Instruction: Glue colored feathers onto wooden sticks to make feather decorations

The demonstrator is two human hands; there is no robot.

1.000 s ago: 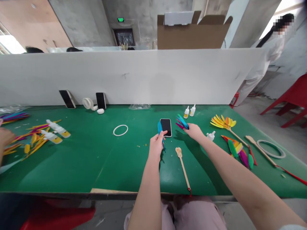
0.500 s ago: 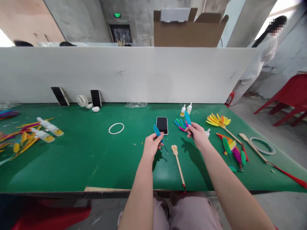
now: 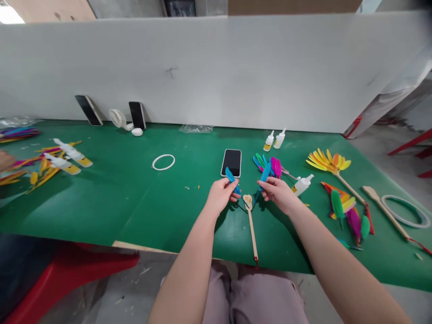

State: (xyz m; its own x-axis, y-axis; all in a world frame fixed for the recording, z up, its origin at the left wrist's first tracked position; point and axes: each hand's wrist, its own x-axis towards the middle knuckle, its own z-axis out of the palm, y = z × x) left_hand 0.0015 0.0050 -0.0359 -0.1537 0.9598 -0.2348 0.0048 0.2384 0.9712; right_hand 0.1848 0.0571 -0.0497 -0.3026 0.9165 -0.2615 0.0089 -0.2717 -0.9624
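Note:
My left hand (image 3: 222,194) pinches a blue feather (image 3: 230,175), its thin quill slanting down toward the head of a wooden stick (image 3: 252,234). In my right hand (image 3: 275,192) is another blue feather (image 3: 265,173), held upright with its quill pointing down to the same stick head. The stick lies on the green table with a red cord at its near end. Just beyond my hands lies a phone (image 3: 231,163). A small pile of feathers (image 3: 276,167), magenta, blue and green, rests beyond my right hand, beside a white glue bottle (image 3: 303,184).
Two glue bottles (image 3: 269,141) stand near the white partition (image 3: 202,72). At right lie a yellow feather fan (image 3: 329,162), loose feathers (image 3: 353,220), another stick (image 3: 388,213) and a ring (image 3: 405,211). At left are a white ring (image 3: 163,162), more feathers and bottles (image 3: 64,164), and a person's hand (image 3: 6,160).
The view has tilted down. My hands have come closer together, and both feather quills are now at the stick's head. A person's hand has appeared at the left edge.

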